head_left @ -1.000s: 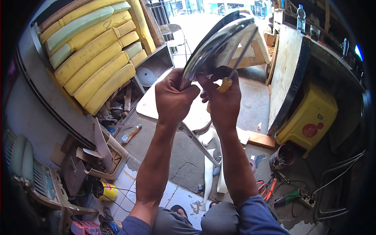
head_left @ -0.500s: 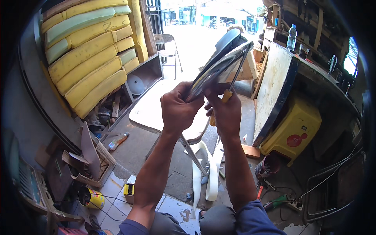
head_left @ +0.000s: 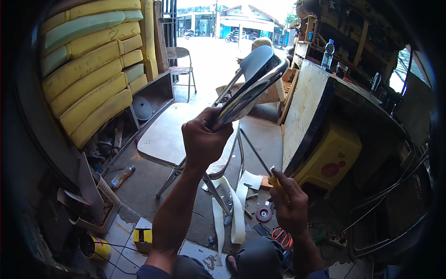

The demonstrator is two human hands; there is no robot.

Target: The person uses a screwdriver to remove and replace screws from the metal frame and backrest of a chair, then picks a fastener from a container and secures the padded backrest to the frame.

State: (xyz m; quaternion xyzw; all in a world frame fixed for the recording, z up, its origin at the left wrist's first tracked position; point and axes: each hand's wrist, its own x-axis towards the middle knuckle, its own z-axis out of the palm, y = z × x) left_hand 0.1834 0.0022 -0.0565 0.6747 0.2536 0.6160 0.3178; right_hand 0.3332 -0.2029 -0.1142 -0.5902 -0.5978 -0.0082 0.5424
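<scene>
My left hand (head_left: 206,137) is closed around the lower end of a dark, curved, glossy panel (head_left: 246,97) that looks like a chair backrest. Past it a grey padded part and metal tubing show; whether they join the panel I cannot tell. Lower and to the right, my right hand (head_left: 290,200) grips the yellow handle of a screwdriver (head_left: 261,159). Its long shaft slants up and left, its tip apart from the panel. Beneath the left hand stands a metal-legged chair with a pale seat (head_left: 165,139).
White strips (head_left: 238,209) hang and lie under the chair. Red-handled scissors (head_left: 282,237) and a purple disc (head_left: 263,214) lie on the floor. Yellow foam pieces (head_left: 93,79) are stacked at left; a workbench (head_left: 309,111) stands at right. A basket (head_left: 104,204) is at lower left.
My right hand has come away from the panel, moving down and right with the screwdriver. The left hand keeps its grip, and the panel has tilted further right. The view has shifted slightly right.
</scene>
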